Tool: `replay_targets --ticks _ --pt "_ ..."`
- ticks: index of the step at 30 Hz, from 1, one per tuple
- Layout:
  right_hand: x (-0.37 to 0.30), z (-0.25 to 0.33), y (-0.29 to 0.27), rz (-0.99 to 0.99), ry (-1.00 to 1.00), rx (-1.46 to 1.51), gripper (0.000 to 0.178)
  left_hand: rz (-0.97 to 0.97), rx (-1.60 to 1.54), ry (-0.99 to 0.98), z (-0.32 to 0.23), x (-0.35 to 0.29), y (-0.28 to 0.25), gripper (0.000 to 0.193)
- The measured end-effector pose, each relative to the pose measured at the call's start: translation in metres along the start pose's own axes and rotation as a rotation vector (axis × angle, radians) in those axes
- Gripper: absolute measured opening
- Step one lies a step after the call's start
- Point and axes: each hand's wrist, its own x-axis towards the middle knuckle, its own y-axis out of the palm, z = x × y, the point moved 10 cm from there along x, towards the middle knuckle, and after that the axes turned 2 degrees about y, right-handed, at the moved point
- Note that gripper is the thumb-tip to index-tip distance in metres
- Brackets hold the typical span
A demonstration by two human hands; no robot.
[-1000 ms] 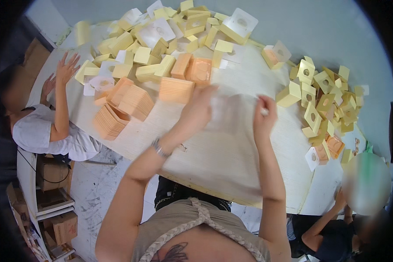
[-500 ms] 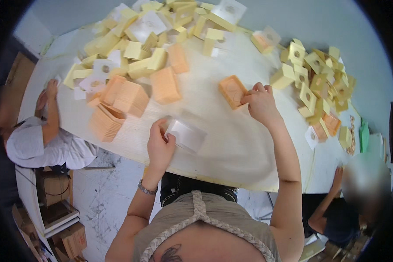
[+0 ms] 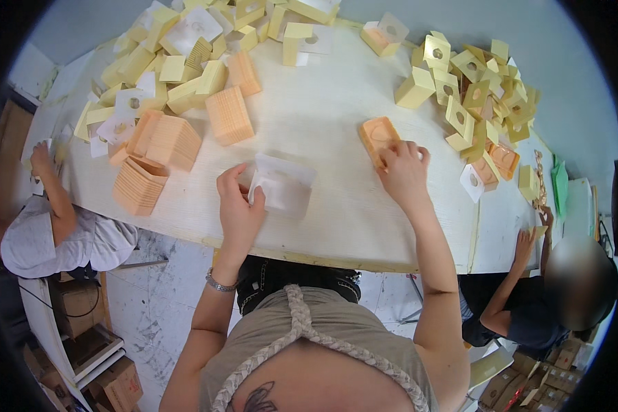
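My left hand (image 3: pixel 240 206) grips the near left edge of a white open box (image 3: pixel 287 184), thumb inside and fingers outside; its hollow faces up. Farther right, a shallow orange plastic tray (image 3: pixel 376 134) with a moulded recess is held at its near right side by my right hand (image 3: pixel 405 172), the fingers bent over its rim. A gap of tabletop lies between box and tray. To the left stand nested stacks of orange trays (image 3: pixel 178 144), with another orange stack (image 3: pixel 230 115) beyond.
Yellow boxes (image 3: pixel 175 72) with white flaps are heaped at far left; another heap of yellow boxes (image 3: pixel 474 96) stands at right. One co-worker (image 3: pixel 69 230) sits at the left end of the white table (image 3: pixel 302 103), another (image 3: pixel 529 295) at the right. Cartons (image 3: pixel 117 384) stand below.
The view has shifted, so the table contents sit farther left and higher. Against the table, my right hand and the tray have moved right and nearer. The white box now shows more of its inside.
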Motion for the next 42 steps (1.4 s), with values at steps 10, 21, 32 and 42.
replay_targets --ticks 10,21,32,42 --pt "0.012 -0.006 0.024 0.03 0.046 -0.064 0.007 0.112 -0.064 0.179 -0.01 0.006 0.027 0.076" --pt "-0.017 -0.103 0.014 -0.148 0.783 1.154 0.024 0.436 -0.34 0.111 -0.012 0.01 0.052 0.076" --pt "-0.073 0.063 -0.006 0.529 0.171 0.892 0.051 0.28 -0.459 0.16 -0.004 -0.006 0.034 0.067" --pt "-0.029 0.033 0.036 0.181 0.173 0.279 0.05 0.331 -0.114 0.102 0.001 0.0 0.023 0.1"
